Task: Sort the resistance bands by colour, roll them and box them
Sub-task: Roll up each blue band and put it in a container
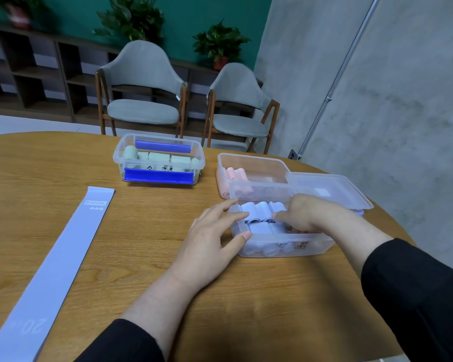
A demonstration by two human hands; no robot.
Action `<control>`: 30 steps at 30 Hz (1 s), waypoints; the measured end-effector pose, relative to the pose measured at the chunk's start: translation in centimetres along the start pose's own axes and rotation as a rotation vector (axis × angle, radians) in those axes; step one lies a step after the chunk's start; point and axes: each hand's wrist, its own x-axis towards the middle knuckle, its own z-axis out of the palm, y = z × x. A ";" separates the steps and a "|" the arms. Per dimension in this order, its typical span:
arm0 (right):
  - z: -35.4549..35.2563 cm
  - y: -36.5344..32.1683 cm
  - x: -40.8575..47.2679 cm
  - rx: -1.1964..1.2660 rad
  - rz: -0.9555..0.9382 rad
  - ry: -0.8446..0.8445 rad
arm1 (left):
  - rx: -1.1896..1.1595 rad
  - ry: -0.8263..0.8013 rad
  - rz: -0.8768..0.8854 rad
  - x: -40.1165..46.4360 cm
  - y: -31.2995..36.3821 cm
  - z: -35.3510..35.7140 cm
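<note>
A clear plastic box [309, 244] near me holds several rolled lavender bands [259, 207]. My right hand [306, 212] reaches down into this box, fingers curled over the rolls; what its fingertips hold is hidden. My left hand [215, 239] rests against the box's left wall, its fingers straight along the rim. One lavender band [60, 257] lies flat and unrolled on the table at the left. Behind, a second clear box [262, 168] holds pink rolls [236, 176]. A third box [131, 152] with blue clips holds pale green rolls [158, 156].
A clear lid [330, 189] lies right of the pink box, near the round wooden table's [141, 257] far right edge. Two grey chairs [144, 87] stand behind the table, a shelf with potted plants beyond. A concrete wall rises at right.
</note>
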 end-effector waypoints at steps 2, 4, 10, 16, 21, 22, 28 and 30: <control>0.0 0.2 0.0 0.005 -0.004 0.004 | 0.005 0.000 0.000 0.0 0.0 0.0; 0.0 0.3 0.2 -0.005 -0.014 0.010 | 0.010 -0.002 0.002 0.0 0.0 0.0; 0.1 0.6 0.3 -0.024 -0.018 0.031 | 0.009 0.002 0.006 0.1 -0.2 0.1; -0.2 0.9 -0.1 0.034 -0.009 0.035 | 0.018 0.005 0.019 0.0 -0.1 0.0; -1.0 0.6 -1.0 0.216 -0.136 0.349 | -0.019 0.150 0.043 -0.1 0.7 -0.6; -1.0 -0.2 -1.8 0.241 -0.207 0.461 | -0.008 0.217 0.064 -0.2 1.2 -1.0; 1.9 -8.1 -8.1 0.600 -0.701 0.690 | -0.071 0.442 -0.100 -0.3 3.1 -9.6; 4.8 -11.1 -9.0 0.630 -0.794 0.615 | 0.072 0.382 -0.167 -1.9 0.8 -14.4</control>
